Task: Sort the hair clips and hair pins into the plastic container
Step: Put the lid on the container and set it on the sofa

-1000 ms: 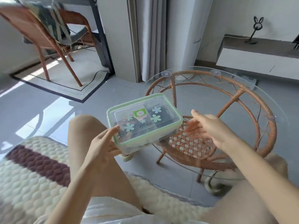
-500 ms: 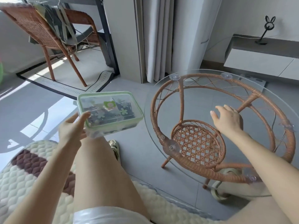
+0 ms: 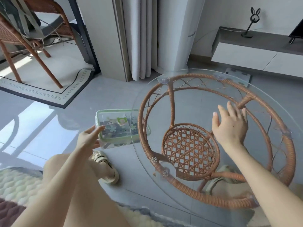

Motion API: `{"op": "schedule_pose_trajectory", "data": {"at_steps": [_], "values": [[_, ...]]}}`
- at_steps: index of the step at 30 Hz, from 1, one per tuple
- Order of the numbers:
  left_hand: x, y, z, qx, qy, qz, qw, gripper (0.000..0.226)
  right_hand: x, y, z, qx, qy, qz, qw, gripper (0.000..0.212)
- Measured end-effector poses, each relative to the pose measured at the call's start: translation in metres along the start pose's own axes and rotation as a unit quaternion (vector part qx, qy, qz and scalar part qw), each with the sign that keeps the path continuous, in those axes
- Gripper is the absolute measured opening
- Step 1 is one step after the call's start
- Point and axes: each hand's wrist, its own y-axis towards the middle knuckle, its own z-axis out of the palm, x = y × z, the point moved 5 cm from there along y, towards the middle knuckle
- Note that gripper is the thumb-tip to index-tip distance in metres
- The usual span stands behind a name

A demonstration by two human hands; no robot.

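The clear plastic container (image 3: 118, 126) has a green-rimmed lid with flower stickers, and dark clips show inside it. It sits low, left of the round glass table, and its right part is seen through the glass edge. My left hand (image 3: 89, 139) grips its near left end, thumb on the lid. Whether the container rests on the floor, I cannot tell. My right hand (image 3: 229, 126) hovers over the glass top with fingers spread, holding nothing. No loose clips or pins are in view.
The glass table top (image 3: 188, 82) lies on a rattan frame (image 3: 190, 151) with a woven lower shelf. My knees and slippered foot (image 3: 106, 167) are below the left hand. A rattan chair (image 3: 24, 38) and mat stand back left, a white cabinet (image 3: 255, 56) back right.
The container went from above the table edge out to the left, then down beside the table, still in my left hand. My right hand moved away from it and rose over the glass.
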Motion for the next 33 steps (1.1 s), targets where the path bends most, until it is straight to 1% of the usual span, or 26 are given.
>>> {"op": "schedule_pose_trajectory", "data": {"at_steps": [3,5,8,9,12,13,14,16,17,20,24,26,28,29,32,33], "values": [[0.023,0.010,0.031,0.069,0.030,-0.026,0.997,0.032,0.000,-0.002,-0.003,-0.019,-0.031,0.031,0.999,0.050],[0.034,0.012,0.056,0.104,0.039,-0.038,0.993,0.028,-0.002,-0.002,-0.003,-0.017,-0.037,0.052,0.998,0.052],[0.049,0.010,0.100,0.168,0.045,-0.057,0.983,0.024,-0.022,0.003,0.000,-0.015,-0.009,0.095,0.995,0.054],[0.053,0.010,0.111,0.186,0.047,-0.060,0.980,0.025,-0.032,0.006,0.002,0.003,-0.001,0.102,0.995,0.056],[0.068,0.021,0.143,0.220,0.032,-0.078,0.972,0.015,-0.067,0.014,0.015,0.101,-0.025,0.071,0.992,0.064],[0.070,0.022,0.149,0.249,0.028,-0.080,0.965,0.013,-0.071,0.015,0.017,0.125,-0.021,0.062,0.990,0.067],[0.074,0.020,0.162,0.294,0.023,-0.082,0.952,0.016,-0.076,0.015,0.019,0.141,-0.016,0.061,0.988,0.068],[0.082,0.017,0.189,0.363,0.024,-0.081,0.928,0.025,-0.078,0.018,0.022,0.146,-0.012,0.064,0.987,0.069],[0.082,0.012,0.201,0.363,0.032,-0.082,0.928,0.026,-0.076,0.017,0.022,0.143,-0.014,0.064,0.988,0.069],[0.089,0.003,0.233,0.360,0.044,-0.081,0.928,0.020,-0.072,0.016,0.020,0.135,-0.021,0.058,0.989,0.067],[0.113,0.000,0.274,0.386,0.055,-0.099,0.915,0.038,-0.074,0.016,0.020,0.128,-0.019,0.062,0.990,0.064],[0.125,-0.002,0.290,0.378,0.055,-0.110,0.918,0.039,-0.073,0.016,0.021,0.124,-0.020,0.063,0.990,0.063],[0.136,0.001,0.298,0.367,0.055,-0.123,0.921,0.036,-0.073,0.016,0.021,0.124,-0.020,0.063,0.990,0.063],[0.137,0.000,0.299,0.373,0.054,-0.129,0.917,0.038,-0.072,0.016,0.021,0.124,-0.020,0.063,0.990,0.062],[0.143,0.008,0.296,0.393,0.050,-0.142,0.907,0.053,-0.073,0.017,0.022,0.123,-0.020,0.061,0.990,0.063],[0.138,0.010,0.294,0.384,0.051,-0.139,0.911,0.051,-0.072,0.016,0.021,0.124,-0.018,0.061,0.990,0.062]]}}
